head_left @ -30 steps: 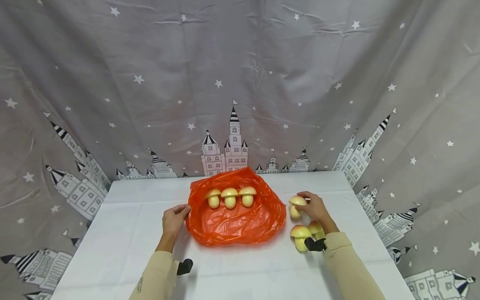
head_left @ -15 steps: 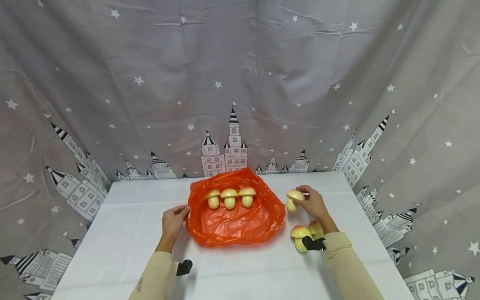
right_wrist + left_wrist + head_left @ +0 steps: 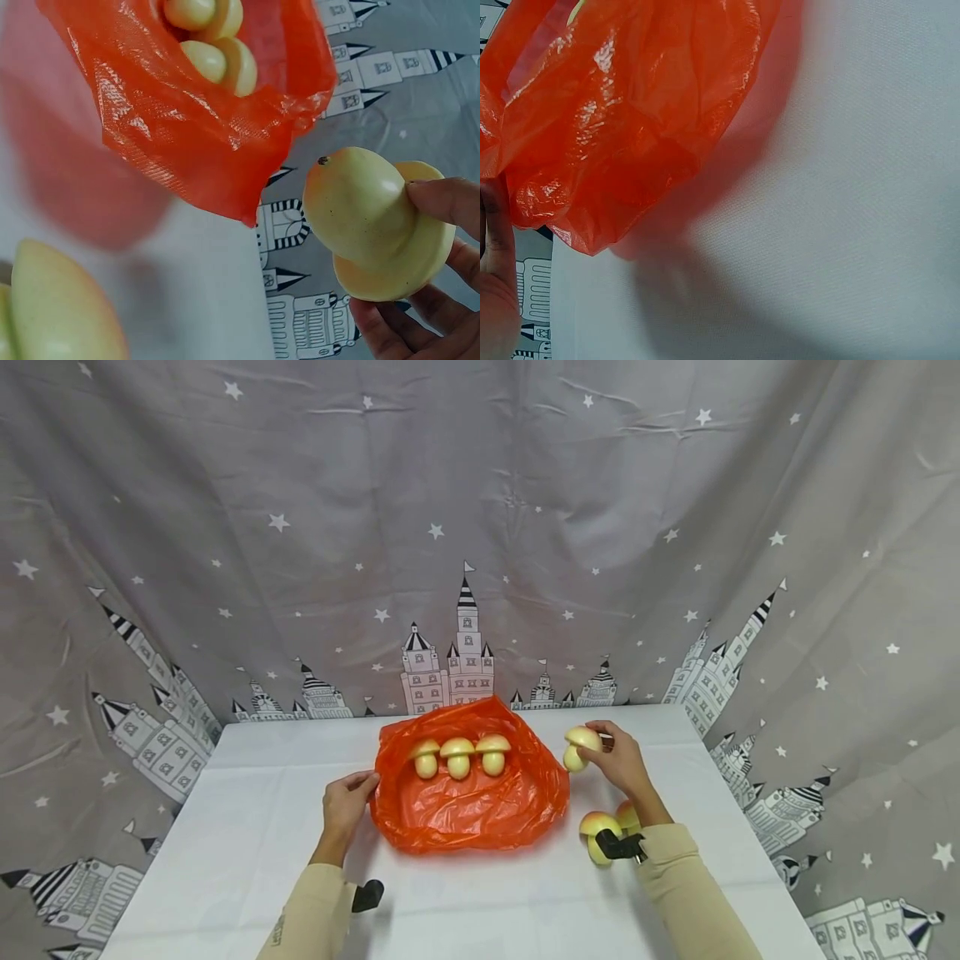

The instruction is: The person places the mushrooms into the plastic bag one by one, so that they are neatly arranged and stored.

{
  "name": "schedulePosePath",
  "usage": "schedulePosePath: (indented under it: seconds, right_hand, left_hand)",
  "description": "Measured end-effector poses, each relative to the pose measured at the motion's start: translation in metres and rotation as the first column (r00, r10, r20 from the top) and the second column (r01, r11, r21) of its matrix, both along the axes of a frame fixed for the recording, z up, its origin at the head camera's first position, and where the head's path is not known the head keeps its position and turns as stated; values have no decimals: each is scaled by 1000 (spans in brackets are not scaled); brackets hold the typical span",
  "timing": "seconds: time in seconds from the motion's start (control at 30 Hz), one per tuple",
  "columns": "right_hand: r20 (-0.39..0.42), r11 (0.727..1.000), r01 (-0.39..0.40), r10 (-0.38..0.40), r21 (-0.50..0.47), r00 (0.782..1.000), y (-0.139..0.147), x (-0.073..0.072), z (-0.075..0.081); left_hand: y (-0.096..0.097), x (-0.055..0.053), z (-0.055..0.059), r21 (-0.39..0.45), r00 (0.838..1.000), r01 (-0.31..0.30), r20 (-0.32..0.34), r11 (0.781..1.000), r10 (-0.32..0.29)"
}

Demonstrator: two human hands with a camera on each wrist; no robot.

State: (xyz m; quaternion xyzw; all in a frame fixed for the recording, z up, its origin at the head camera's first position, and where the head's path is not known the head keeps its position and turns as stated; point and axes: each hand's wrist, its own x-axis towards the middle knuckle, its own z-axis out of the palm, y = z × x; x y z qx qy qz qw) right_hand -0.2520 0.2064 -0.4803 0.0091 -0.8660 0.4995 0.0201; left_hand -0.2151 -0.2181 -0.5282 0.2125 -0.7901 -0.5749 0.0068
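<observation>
An orange plastic bag [image 3: 472, 785] lies open on the white table [image 3: 247, 827], with three yellow toy mushrooms [image 3: 458, 755] in a row inside it. My right hand [image 3: 609, 757] holds a fourth mushroom [image 3: 579, 746] lifted just right of the bag's edge; in the right wrist view its fingers [image 3: 442, 217] pinch the mushroom [image 3: 371, 221] by the cap, near the bag [image 3: 187, 112]. My left hand [image 3: 347, 800] holds the bag's left edge; its fingers [image 3: 496, 232] touch the bag [image 3: 622, 127] in the left wrist view. Two more mushrooms [image 3: 597, 827] lie by my right forearm.
A grey curtain [image 3: 480, 527] printed with stars and castles hangs behind and around the table. Bare white cloth stretches to the left of the bag and along the front edge.
My right hand has lifted its mushroom off the table and carried it up and left towards the bag. The left hand has stayed at the bag's edge.
</observation>
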Motion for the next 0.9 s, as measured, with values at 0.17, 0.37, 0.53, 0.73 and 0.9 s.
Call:
schedulePosePath:
  seconds: [0.17, 0.37, 0.53, 0.73, 0.9]
  right_hand:
    - [0, 1000, -14, 14, -1, 1000, -7, 2, 6]
    - [-20, 999, -39, 39, -5, 999, -17, 3, 7]
    - [-36, 997, -67, 66, -26, 997, -28, 3, 6]
    - [-42, 993, -93, 91, -67, 995, -43, 3, 7]
    - [-67, 987, -131, 125, -90, 990, -52, 4, 6]
  left_hand:
    - [0, 1, 2, 5, 1000, -4, -7, 1000, 4]
    - [0, 0, 2, 0, 1000, -6, -9, 1000, 6]
    - [2, 0, 1, -2, 1000, -7, -5, 1000, 7]
    - [2, 0, 1, -5, 1000, -12, -8, 1000, 12]
    - [2, 1, 2, 5, 1000, -8, -1, 1000, 8]
